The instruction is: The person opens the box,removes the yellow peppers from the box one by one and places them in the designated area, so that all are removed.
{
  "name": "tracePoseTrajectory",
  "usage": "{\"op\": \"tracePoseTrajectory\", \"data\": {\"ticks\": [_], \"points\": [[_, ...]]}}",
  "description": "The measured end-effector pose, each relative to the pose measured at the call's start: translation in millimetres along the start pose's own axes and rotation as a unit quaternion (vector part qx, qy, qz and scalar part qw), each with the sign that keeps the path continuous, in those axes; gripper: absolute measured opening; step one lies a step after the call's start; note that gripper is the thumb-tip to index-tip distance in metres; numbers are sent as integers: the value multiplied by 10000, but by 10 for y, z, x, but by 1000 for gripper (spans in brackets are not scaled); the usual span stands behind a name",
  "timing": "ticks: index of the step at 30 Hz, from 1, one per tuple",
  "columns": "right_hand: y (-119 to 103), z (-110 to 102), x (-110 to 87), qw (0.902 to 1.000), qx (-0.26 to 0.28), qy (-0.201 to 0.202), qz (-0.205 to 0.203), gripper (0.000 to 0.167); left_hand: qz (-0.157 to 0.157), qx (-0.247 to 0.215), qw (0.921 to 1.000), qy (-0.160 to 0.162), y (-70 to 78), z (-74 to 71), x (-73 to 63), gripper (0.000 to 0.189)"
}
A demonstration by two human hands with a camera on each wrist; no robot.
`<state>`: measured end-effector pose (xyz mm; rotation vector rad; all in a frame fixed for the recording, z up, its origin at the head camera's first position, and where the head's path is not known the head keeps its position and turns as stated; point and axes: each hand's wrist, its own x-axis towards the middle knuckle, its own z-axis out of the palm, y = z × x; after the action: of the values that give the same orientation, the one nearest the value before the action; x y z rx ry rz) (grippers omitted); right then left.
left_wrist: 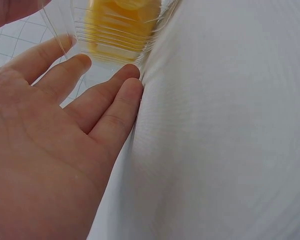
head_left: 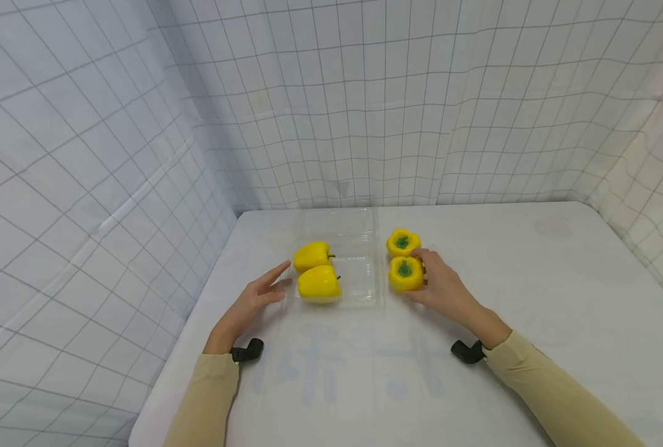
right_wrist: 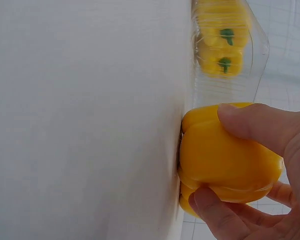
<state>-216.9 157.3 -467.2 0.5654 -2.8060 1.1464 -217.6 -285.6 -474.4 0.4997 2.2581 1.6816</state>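
A clear plastic container [head_left: 359, 282] with its lid [head_left: 337, 220] folded back lies on the table. Two yellow bell peppers lie on their sides in its left part, a rear pepper [head_left: 311, 256] and a front pepper [head_left: 319, 283]. My left hand [head_left: 256, 298] is at the container's left side, its fingers extended, with fingertips [left_wrist: 82, 61] at the clear wall. To the right of the container, my right hand [head_left: 443, 288] grips an upright yellow bell pepper [right_wrist: 225, 155] between thumb and fingers. Another upright bell pepper [head_left: 403, 241] stands just behind it.
A white cloth covers the table [head_left: 359, 379]. Grid-patterned white curtains [head_left: 354, 112] hang behind and on both sides. Each wrist wears a black camera mount, the left mount [head_left: 248, 351] and the right mount [head_left: 468, 352].
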Motion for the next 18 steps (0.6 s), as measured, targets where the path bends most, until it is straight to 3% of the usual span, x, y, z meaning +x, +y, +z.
{"op": "tracePoseTrajectory", "data": {"ticks": [18], "points": [[11,19,17,9997,-224,92,-20,85,38,34,10000,-40,-32,-5,10,62]]}}
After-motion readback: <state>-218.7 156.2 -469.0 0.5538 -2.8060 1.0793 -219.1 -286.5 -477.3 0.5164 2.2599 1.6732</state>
